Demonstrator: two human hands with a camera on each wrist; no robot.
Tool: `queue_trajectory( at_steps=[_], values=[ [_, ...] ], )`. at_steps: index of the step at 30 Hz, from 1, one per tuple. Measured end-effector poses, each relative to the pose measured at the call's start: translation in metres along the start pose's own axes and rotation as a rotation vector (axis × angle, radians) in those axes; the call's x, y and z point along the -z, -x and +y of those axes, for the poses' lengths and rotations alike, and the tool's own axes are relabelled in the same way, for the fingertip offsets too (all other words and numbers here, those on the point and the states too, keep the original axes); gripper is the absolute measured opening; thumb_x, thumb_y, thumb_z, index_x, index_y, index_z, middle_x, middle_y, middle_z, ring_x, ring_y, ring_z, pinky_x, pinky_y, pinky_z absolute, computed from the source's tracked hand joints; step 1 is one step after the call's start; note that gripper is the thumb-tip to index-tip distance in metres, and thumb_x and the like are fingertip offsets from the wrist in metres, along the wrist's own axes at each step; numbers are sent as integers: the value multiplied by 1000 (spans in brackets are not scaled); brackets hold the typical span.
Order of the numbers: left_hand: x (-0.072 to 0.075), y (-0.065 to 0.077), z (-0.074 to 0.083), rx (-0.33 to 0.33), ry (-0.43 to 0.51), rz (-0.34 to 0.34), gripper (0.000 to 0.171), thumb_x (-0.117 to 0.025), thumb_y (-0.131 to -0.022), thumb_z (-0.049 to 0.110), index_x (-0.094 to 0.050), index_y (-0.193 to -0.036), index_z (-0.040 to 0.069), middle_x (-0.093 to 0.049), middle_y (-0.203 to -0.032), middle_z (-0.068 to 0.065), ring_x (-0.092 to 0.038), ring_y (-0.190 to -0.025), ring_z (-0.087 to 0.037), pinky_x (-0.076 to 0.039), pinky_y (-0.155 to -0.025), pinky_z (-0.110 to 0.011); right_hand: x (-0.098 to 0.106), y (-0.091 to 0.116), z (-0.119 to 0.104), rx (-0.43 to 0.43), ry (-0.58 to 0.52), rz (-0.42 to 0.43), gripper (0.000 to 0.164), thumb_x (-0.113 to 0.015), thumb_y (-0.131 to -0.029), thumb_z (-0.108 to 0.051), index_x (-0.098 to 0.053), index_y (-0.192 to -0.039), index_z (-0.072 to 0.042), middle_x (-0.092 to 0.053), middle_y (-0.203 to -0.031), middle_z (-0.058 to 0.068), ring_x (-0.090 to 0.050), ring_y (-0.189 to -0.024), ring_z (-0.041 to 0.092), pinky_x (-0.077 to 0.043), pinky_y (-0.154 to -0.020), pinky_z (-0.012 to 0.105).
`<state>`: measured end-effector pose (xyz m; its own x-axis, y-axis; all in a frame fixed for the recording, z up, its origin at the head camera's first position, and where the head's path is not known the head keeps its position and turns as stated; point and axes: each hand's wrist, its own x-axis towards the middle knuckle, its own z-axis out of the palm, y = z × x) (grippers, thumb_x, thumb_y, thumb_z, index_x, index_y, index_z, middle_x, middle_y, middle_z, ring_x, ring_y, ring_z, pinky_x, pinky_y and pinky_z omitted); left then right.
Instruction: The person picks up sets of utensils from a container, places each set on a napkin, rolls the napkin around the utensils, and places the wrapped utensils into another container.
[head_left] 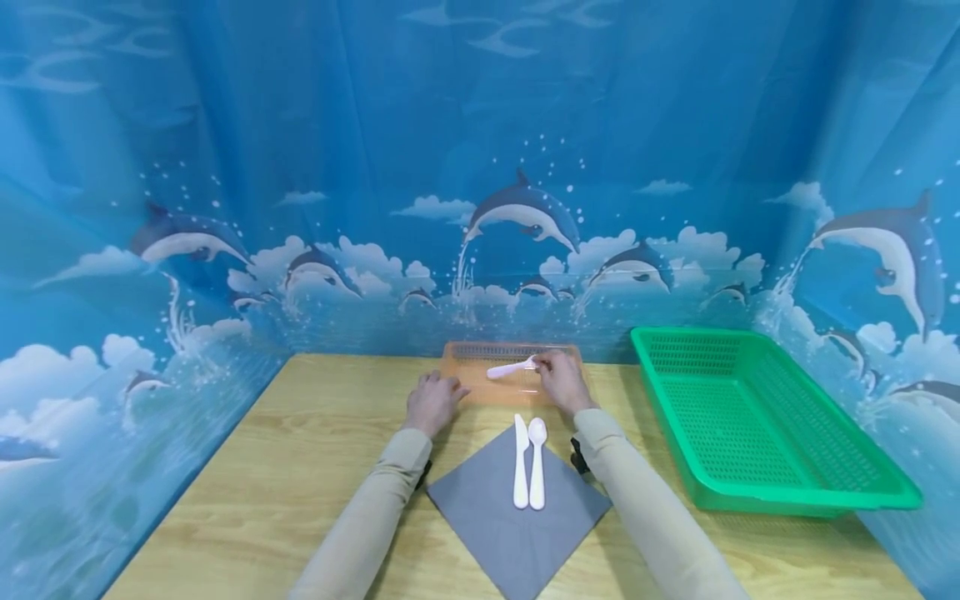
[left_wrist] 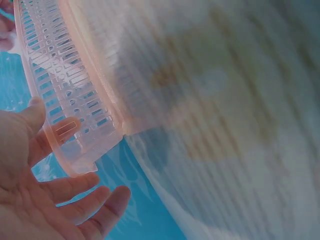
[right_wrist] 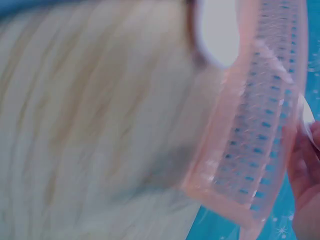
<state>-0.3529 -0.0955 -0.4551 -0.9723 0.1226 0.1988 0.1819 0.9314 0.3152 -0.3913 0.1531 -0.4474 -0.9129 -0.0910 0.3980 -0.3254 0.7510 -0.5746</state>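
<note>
My left hand (head_left: 435, 402) pinches the near left rim of a translucent orange basket (head_left: 459, 367) at the back of the table; in the left wrist view its thumb and index finger are on either side of the basket wall. Over the basket, my right hand (head_left: 562, 382) pinches a white plastic fork (head_left: 510, 369) by its right end, which the fingers partly hide. The fork's handle points left. Closer to me, a white knife (head_left: 521, 467) and a white spoon (head_left: 537, 467) lie side by side on a grey napkin (head_left: 480, 492) turned cornerwise.
A large green basket (head_left: 678, 433) with perforated sides stands on the right of the wooden table (head_left: 247, 467). Behind the table and at both sides hangs a blue curtain (head_left: 375, 125) printed with dolphins.
</note>
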Motion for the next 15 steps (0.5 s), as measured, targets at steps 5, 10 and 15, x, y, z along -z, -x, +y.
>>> queue_trajectory(
  at_steps=[5, 10, 15],
  values=[
    [-1, 2, -1, -3, 5, 4, 37, -53, -100, 43, -71, -118, 16, -61, -125, -18, -50, -125, -42, -54, -86, -57, 5, -1, -10, -58, -212, 192, 23, -53, -91, 3, -74, -99, -1, -73, -89, 18, -68, -78, 34, -56, -65, 34],
    [-2, 2, -3, -9, 26, 19, 40, -53, -100, 44, -68, -124, 16, -56, -136, -22, -45, -131, -44, -52, -91, -59, 12, -1, -20, -138, -339, 184, 21, -49, -94, 1, -69, -97, -2, -71, -91, 18, -70, -70, 33, -55, -54, 25],
    [-1, 3, -4, -46, 4, 78, 46, -55, -98, 44, -62, -133, 14, -50, -139, -27, -43, -133, -44, -52, -91, -58, 16, 0, -22, -116, -415, 192, 14, -50, -92, 5, -63, -96, 0, -68, -89, 21, -68, -68, 40, -54, -51, 25]
  ],
)
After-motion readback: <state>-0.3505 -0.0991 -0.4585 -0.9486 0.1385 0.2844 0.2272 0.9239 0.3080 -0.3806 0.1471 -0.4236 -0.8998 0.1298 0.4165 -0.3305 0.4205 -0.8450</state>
